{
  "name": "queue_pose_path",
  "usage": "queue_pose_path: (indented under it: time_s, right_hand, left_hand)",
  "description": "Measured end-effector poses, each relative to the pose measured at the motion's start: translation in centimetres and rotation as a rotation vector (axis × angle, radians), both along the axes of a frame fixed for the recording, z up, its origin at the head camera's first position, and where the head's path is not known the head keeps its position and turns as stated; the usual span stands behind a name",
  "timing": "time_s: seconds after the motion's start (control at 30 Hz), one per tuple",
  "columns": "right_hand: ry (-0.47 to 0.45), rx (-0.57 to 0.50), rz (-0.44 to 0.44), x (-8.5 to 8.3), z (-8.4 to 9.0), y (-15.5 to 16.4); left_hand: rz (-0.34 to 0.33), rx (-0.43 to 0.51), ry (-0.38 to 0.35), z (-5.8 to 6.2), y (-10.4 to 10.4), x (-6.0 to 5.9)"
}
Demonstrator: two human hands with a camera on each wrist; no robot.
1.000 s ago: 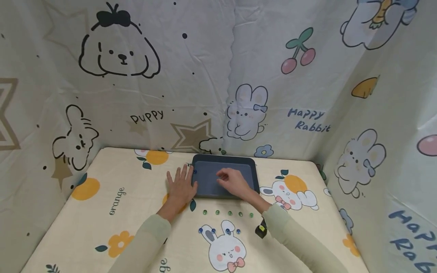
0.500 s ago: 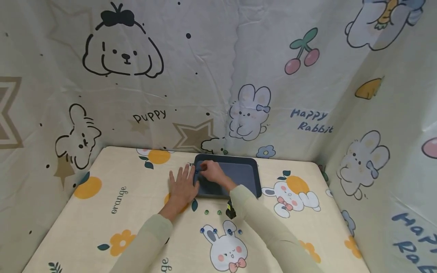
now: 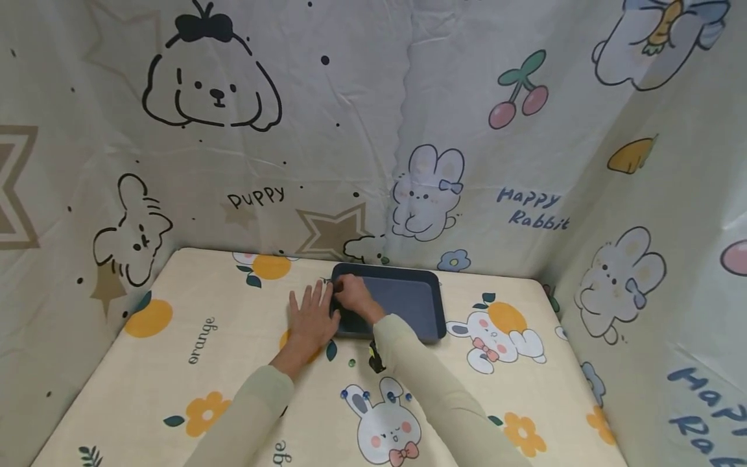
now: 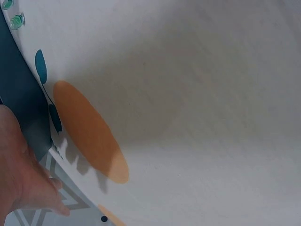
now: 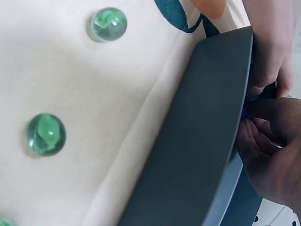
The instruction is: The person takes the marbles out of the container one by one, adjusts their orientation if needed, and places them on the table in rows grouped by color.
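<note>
A dark grey rectangular tray (image 3: 408, 301) lies at the far side of the table. My left hand (image 3: 310, 321) rests against its left rim, fingers straight and spread. My right hand (image 3: 354, 295) reaches into the tray's left end, fingertips brought together. In the right wrist view, a bit of a blue marble (image 5: 245, 114) shows at the fingertips of the right hand (image 5: 275, 150), which appear to pinch it; most of it is hidden. The left hand (image 5: 270, 42) is close beside it there. In the left wrist view, only part of the left hand (image 4: 26, 174) shows by the tray (image 4: 23, 89).
Green-swirled glass marbles, such as this green marble (image 3: 352, 363), lie before the tray; the right forearm covers others. Several blue marbles, one a blue marble (image 3: 344, 394), form a row nearer. A black wrist device (image 3: 376, 358) sits under the right sleeve. Printed cloth walls (image 3: 262, 155) surround the table.
My right hand has moved left across the tray to its left end, beside the left hand. Its forearm now hides most green marbles in the head view. The left hand stays in place.
</note>
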State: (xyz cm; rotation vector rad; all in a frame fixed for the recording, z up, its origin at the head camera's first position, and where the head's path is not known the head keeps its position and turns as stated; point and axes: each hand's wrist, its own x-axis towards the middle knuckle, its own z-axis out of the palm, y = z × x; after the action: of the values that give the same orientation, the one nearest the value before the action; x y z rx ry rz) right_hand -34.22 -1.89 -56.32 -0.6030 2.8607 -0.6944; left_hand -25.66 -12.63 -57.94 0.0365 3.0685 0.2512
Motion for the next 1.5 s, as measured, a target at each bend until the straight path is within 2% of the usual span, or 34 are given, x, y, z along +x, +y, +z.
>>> queue_pose_path:
  time_s: [0.23,0.47,0.77,1.0,1.2,1.33,1.5]
  right_hand:
    - [0.010,0.017,0.002,0.2,0.1,0.8]
    - [0.000,0.007,-0.038,-0.5,0.2,3.1]
    - [0.011,-0.061,-0.067,-0.7,2.0,6.7]
    - [0.012,-0.171,-0.050,1.1,2.4,10.4]
    - [0.009,-0.263,-0.091,2.7,2.9,13.3]
    - [0.005,-0.287,-0.124,3.6,3.3,15.1]
    - [-0.005,-0.315,-0.178,5.1,3.7,17.1]
  left_hand:
    - [-0.008,-0.008,-0.023,0.3,0.1,0.3]
    - [-0.010,-0.025,-0.016,0.6,-0.1,0.2]
    - [0.001,-0.016,0.001,1.0,-0.1,-0.1]
    - [0.003,0.008,-0.009,0.4,-0.1,0.0]
    - [-0.002,0.007,-0.012,0.3,-0.1,0.3]
    - [0.000,0.007,-0.039,0.6,-0.1,0.4]
    - [-0.004,-0.006,-0.034,0.7,-0.1,0.3]
